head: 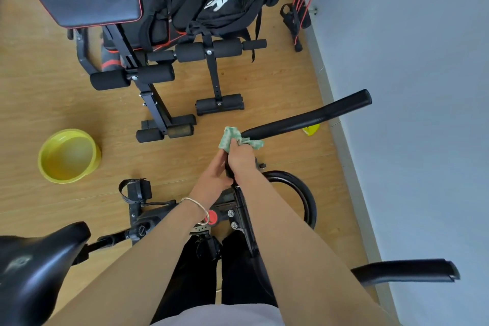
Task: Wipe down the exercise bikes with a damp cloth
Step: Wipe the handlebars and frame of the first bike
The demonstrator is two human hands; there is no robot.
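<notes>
A black exercise bike stands below me, with its saddle [34, 262] at lower left and its flywheel [307, 193] near the middle. One black handlebar arm [312, 116] reaches up and right; another handlebar grip [407, 271] sticks out at lower right. My right hand [242, 159] grips a green-and-white cloth [232, 137] wrapped round the base of the upper handlebar arm. My left hand [211, 180], with a bracelet on the wrist, holds the handlebar stem just below the right hand.
A yellow basin [68, 156] of water sits on the wooden floor at left. A black weight bench [148, 71] with foam rollers, clothes and bottles on it stands ahead. A pale wall [412, 87] runs along the right. A small yellow object [312, 128] lies under the handlebar.
</notes>
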